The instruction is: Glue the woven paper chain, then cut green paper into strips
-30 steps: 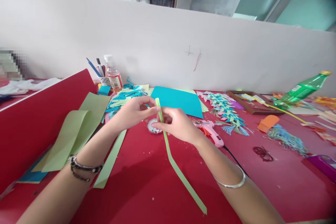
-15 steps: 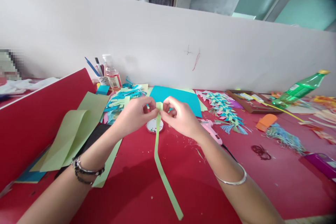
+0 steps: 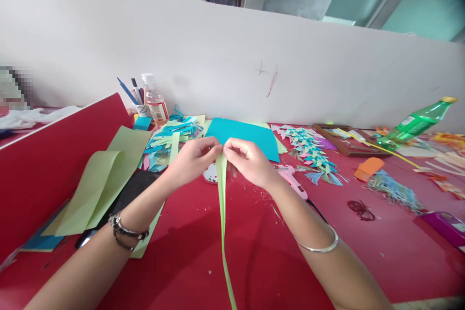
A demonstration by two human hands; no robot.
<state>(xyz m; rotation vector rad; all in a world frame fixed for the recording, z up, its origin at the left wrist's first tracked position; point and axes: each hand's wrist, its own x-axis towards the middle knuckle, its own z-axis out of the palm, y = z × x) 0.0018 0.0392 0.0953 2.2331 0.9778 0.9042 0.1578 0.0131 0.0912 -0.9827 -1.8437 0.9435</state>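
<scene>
A long, narrow light green paper strip [image 3: 222, 193] hangs down over the red table, its upper end pinched between both hands. My left hand [image 3: 198, 156] is closed on it, thumb against the fingers. Fingertips of my right hand [image 3: 249, 160] grip the same end from the other side, nearly touching the left. Behind the strip sits a small white round lid or dish [image 3: 210, 174], partly covered. Just right of my right hand lies a pink glue gun [image 3: 293, 181]. The strip's lower end runs out of the picture.
Cut paper strips [image 3: 170, 135] are heaped at the left, by light green sheets [image 3: 87, 193]. A blue sheet [image 3: 241, 135] lies behind the hands. Woven paper pieces [image 3: 308, 150] lie right of it. Farther right, a green bottle [image 3: 414, 123] leans over a brown tray [image 3: 341, 147].
The strip has turned and now hangs more edge-on and straighter, its lower end shifted left and down. Both hands have moved only slightly.
</scene>
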